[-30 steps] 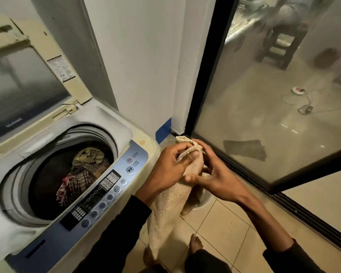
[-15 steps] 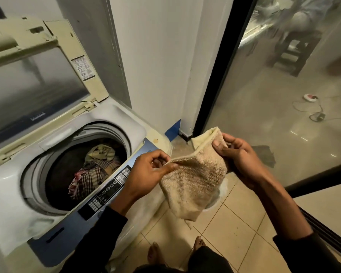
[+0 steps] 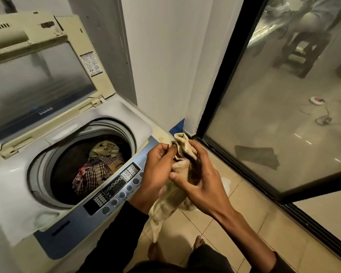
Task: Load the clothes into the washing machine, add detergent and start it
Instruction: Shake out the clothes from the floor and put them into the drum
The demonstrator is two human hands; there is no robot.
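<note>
Nearest, both hands bunch a beige cloth (image 3: pixel 180 191) just beside the washing machine (image 3: pixel 124 115); the left hand (image 3: pixel 157 170) pinches its upper edge, the right hand (image 3: pixel 200 178) curls its fingers (image 3: pixel 177 177) round the middle; farther off, checked and yellowish clothes (image 3: pixel 100 164) already lie in the drum, lid (image 3: pixel 39 75) raised; loading looks partly done; detergent and starting seemingly remain.
</note>
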